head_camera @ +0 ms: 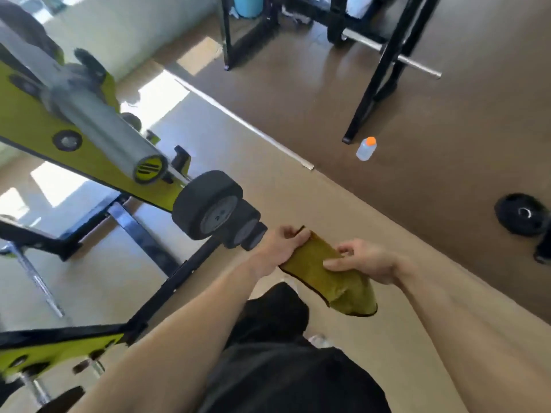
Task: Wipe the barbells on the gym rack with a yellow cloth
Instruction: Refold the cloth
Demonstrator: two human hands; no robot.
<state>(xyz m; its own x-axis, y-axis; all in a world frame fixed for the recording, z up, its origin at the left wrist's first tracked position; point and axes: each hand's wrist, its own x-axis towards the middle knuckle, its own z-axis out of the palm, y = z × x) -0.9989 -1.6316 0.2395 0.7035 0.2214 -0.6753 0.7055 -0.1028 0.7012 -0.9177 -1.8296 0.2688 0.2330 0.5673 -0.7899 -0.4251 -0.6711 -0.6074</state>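
Both hands hold the yellow cloth (328, 272) just right of the rack's weighted barbell end.

The left hand (280, 245) pinches the cloth's far corner; the right hand (362, 262) pinches its right edge, fingers curled. The barbell (214, 213) with black plates sits on the yellow-green rack (26, 120) at left, beneath a bare bar sleeve (113, 135).

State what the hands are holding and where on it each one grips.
Both hold the yellow cloth. The left hand pinches its upper corner; the right hand grips its right edge near the middle. The lower end hangs free.
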